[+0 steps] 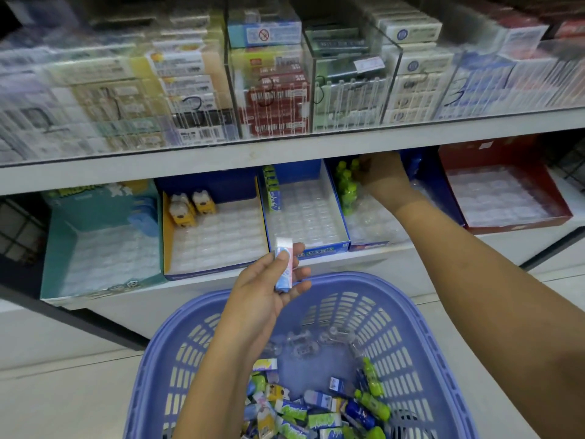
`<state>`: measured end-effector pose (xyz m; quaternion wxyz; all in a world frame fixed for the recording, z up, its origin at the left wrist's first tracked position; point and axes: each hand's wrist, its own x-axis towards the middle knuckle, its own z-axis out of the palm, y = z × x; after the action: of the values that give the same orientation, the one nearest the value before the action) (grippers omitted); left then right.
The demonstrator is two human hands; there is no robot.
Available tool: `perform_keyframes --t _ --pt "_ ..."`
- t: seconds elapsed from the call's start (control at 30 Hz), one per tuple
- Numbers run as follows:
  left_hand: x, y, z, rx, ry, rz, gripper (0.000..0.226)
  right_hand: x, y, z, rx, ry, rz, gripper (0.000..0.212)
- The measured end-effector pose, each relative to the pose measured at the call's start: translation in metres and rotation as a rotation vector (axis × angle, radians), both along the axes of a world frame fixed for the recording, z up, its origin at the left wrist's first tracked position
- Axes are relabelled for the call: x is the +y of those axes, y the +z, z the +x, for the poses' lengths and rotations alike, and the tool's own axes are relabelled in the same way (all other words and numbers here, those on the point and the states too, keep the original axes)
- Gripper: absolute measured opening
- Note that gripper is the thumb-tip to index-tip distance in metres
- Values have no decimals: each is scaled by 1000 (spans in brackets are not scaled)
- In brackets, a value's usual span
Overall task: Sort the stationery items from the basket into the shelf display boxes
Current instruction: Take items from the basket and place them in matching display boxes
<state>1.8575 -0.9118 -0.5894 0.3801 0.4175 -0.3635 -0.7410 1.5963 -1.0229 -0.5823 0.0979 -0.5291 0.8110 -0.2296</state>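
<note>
Stationery was gripped by the left hand: a pink-and-blue eraser, held upright with its long axis towards the shelf, just near of the middle blue display box and above the purple basket. The right hand was extended farther right into the neighbouring box, beside green bottle-shaped items; whether anything was grasped there could not be told.

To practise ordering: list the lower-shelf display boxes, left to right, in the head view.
Teal box → yellow-walled box → white-walled blue box → box with green bottles → red box.
</note>
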Motion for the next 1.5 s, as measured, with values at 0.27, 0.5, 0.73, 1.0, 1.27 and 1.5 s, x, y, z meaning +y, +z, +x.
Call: perform_keyframes --t 0.27,0.5,0.73,1.0,1.27,1.5 --pt "3 6 15 -19 -9 -22 20 69 32 36 -283 58 -280 6" --pt "2 8 5 196 176 -50 23 137 41 119 -891 331 -14 26" --pt "-8 5 -13 -208 90 -354 33 113 26 109 -869 57 -356 13" --pt "-16 -23 -18 -1238 -454 -1038 67 3 33 83 -122 42 -75 26" --pt "-15 -29 -17 -1289 -460 -1125 73 -28 26 65 -355 149 23 10" --pt "-17 -33 -18 -1303 -466 -1139 73 -34 13 66 -140 240 64 25"
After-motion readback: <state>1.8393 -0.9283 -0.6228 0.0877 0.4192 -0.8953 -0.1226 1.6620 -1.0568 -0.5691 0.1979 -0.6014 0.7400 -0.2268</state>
